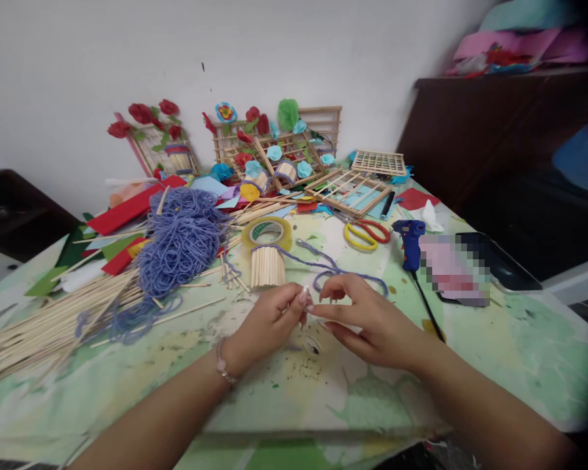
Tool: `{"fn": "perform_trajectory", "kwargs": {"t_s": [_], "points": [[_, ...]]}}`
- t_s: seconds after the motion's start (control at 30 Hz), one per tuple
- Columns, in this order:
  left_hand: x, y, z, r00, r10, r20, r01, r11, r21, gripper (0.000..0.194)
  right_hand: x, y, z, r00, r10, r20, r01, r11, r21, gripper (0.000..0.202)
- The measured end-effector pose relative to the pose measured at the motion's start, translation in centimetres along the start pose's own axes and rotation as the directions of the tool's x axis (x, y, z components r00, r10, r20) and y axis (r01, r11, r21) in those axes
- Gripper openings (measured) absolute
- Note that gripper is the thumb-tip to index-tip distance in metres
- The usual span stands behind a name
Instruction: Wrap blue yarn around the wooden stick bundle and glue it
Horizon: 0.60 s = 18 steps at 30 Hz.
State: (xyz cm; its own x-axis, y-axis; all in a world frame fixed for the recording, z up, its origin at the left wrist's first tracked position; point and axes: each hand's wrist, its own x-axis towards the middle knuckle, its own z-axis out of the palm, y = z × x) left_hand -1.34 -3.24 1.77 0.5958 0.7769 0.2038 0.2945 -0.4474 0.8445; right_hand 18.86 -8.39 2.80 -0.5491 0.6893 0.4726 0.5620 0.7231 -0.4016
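Observation:
My left hand is closed in a pinch near the table's middle; whatever lies between its fingertips is too small to make out. Touching those fingertips is the index finger of my right hand, whose other fingers are spread. Just behind my left hand stands a small cup of wooden sticks with purple yarn at its rim, trailing right. A roll of clear tape lies behind the cup. Below my fingertips is a small round pale object.
Left are a purple yarn heap and many loose sticks. Scissors, a blue glue gun and a phone lie right. Stick frames with paper flowers stand by the wall.

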Motion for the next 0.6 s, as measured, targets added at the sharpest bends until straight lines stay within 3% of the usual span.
{"fn": "perform_trajectory", "kwargs": {"t_s": [0.07,0.17,0.27,0.37,0.43,0.5,0.57,0.6], "points": [[0.3,-0.4,0.0,0.987,-0.112,-0.117,0.089,0.978,-0.187,0.033,-0.1,0.0,0.0,0.998,-0.009,-0.056,0.009,1.000,0.009,0.033],[1.2,-1.4,-0.2,0.938,-0.236,-0.256,0.118,0.908,-0.403,0.031,-0.2,0.0,-0.3,0.989,-0.012,-0.144,0.015,1.000,0.017,0.035],[2.0,-2.0,-0.6,0.899,-0.301,-0.318,0.115,0.863,-0.492,0.027,-0.1,0.2,-0.5,0.980,-0.022,-0.198,0.030,0.999,0.039,0.032],[2.3,-1.4,-1.0,0.886,-0.310,-0.346,0.116,0.868,-0.483,0.026,0.1,0.5,-0.5,0.970,-0.037,-0.242,0.051,0.997,0.050,0.016],[1.8,-0.2,-1.4,0.908,-0.264,-0.324,0.116,0.904,-0.412,0.024,0.1,0.8,-0.4,0.967,0.009,-0.253,0.007,0.998,0.065,0.006],[0.2,1.3,-1.9,0.952,-0.193,-0.238,0.124,0.953,-0.277,0.030,0.1,1.1,-0.3,0.963,0.106,-0.250,-0.087,0.993,0.084,0.014],[-2.7,2.6,-2.4,0.985,-0.151,-0.085,0.141,0.984,-0.110,0.038,0.0,1.2,-0.2,0.950,0.187,-0.249,-0.170,0.981,0.090,0.024],[-4.5,3.2,-2.7,0.989,-0.139,0.056,0.142,0.988,-0.055,0.040,0.0,1.2,-0.2,0.947,0.206,-0.247,-0.191,0.978,0.086,0.028]]}}
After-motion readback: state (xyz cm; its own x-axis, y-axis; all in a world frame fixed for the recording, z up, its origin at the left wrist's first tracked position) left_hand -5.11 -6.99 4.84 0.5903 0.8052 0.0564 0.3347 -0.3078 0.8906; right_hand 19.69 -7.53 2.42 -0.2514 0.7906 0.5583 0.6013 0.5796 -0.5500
